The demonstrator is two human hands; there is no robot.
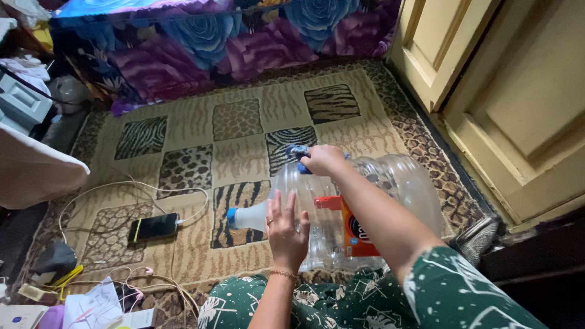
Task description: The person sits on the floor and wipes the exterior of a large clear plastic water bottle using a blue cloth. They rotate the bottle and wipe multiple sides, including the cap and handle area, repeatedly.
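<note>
A large clear plastic water jug (402, 183) lies on its side on the patterned rug, its white neck with a blue ring (244, 216) pointing left. It carries an orange and red label (353, 234). My left hand (286, 228) rests flat on the jug's shoulder near the neck, fingers apart. My right hand (322, 159) is closed on the jug's blue handle (297, 150) at the top. Both arms reach out over my lap in green patterned clothing.
A black phone (153, 226) lies on the rug (237, 122) at left, plugged into a white cable. Papers, cords and a yellow hanger clutter the lower left. A floral bedcover (231, 36) hangs at the back. Cream doors (518, 91) stand at right.
</note>
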